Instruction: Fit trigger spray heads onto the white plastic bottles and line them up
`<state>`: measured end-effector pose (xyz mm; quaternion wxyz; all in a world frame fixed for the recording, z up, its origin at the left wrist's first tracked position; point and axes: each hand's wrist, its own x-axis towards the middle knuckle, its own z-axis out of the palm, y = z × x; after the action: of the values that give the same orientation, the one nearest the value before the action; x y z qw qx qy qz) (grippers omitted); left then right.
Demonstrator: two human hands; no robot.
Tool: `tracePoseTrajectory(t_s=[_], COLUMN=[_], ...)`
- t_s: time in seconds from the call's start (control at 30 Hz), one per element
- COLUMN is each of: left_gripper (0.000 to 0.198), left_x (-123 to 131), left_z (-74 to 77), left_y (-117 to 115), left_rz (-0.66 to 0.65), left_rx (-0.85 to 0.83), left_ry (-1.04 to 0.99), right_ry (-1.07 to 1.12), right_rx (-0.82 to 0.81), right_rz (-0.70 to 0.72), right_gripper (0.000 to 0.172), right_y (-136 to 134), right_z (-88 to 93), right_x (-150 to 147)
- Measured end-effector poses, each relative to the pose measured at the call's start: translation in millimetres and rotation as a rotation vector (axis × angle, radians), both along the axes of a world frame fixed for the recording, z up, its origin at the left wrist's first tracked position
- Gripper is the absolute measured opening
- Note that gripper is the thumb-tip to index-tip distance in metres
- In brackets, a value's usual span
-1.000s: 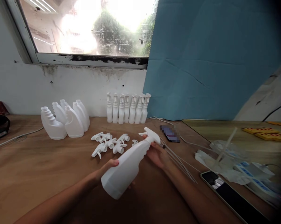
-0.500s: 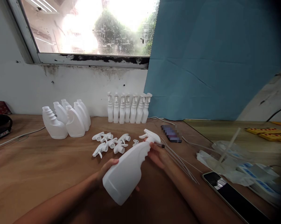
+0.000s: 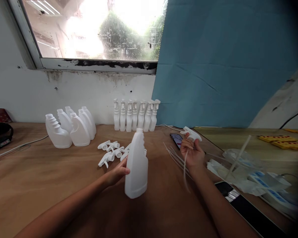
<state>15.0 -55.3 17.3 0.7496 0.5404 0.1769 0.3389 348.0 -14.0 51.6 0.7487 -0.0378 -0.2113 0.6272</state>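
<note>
Beyond my grips the brown counter ends against the wall; out to the left of my left grip it spreads wide, and more open room lies between my two grips. Tighter on the right: a large phone sits beside my right forearm, with a power strip farther out. My left grip is closed around the side of a white bottle, nearly upright with its neck uncapped; whether its base touches the counter I can't tell. My right grip, well apart, pinches a white spray head, a thin tube hanging beneath. Loose spray heads lie just past my left grip, partly behind the bottle, while thin tubes rest left of my right grip.
</note>
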Motion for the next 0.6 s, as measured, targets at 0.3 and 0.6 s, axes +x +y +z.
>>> tracePoseTrajectory(t_s=[0.3, 0.6], left_gripper=[0.09, 0.085], left_x=[89, 25], left_z=[31.6, 87.5], left_y=[39, 71], left_rz=[0.401, 1.051], left_rx=[0.673, 0.916], left_ry=[0.304, 0.542], right_ry=[-0.289, -0.208], right_rx=[-0.121, -0.069], right_rz=[0.027, 0.106], right_gripper=[0.02, 0.023], right_y=[3, 3], right_z=[-10.2, -9.6], right_x=[17, 19])
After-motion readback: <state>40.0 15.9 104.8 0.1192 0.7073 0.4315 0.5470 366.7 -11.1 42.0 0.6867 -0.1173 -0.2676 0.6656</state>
